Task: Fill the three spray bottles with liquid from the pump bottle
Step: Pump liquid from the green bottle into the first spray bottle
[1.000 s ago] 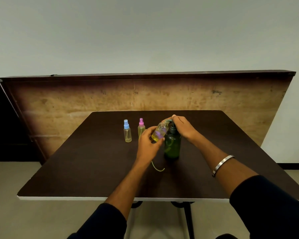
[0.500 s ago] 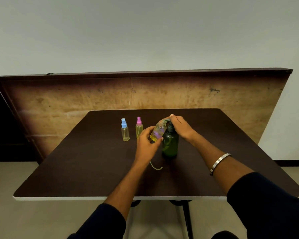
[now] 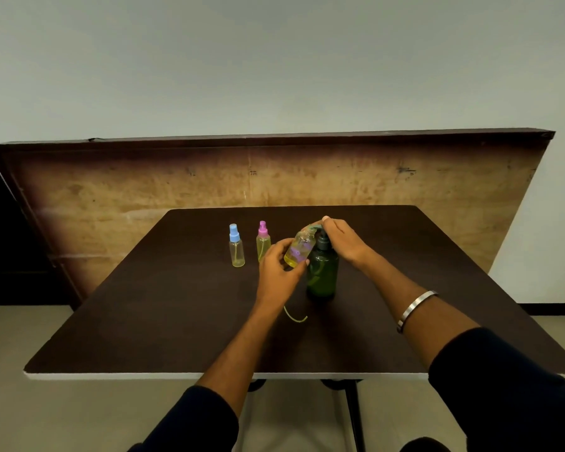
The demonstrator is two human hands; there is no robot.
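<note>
The green pump bottle (image 3: 322, 272) stands upright near the middle of the dark brown worktop (image 3: 177, 321), with the right hand (image 3: 341, 239) laid over its dark pump head, fingers (image 3: 326, 220) curled down around the top. Pressed against its left side, an uncapped spray bottle (image 3: 300, 250) is held tilted, mouth leaning up toward the pump spout; yellow liquid sits in its lower part and a purple patch shows on its side. The left hand (image 3: 279, 265) grips this tilted bottle around the lower body, fingers closed on it. Further left, two more spray bottles stand upright and capped: one with a blue sprayer (image 3: 236, 246), one with a pink sprayer (image 3: 263, 243) just beside the left hand, both with pale yellow liquid inside. A thin, curved yellow-green tube (image 3: 295, 316) lies on the worktop below the left wrist. A metal bangle (image 3: 416, 309) circles the right forearm. Behind the worktop a worn wooden board (image 3: 144, 190) leans against the wall.
</note>
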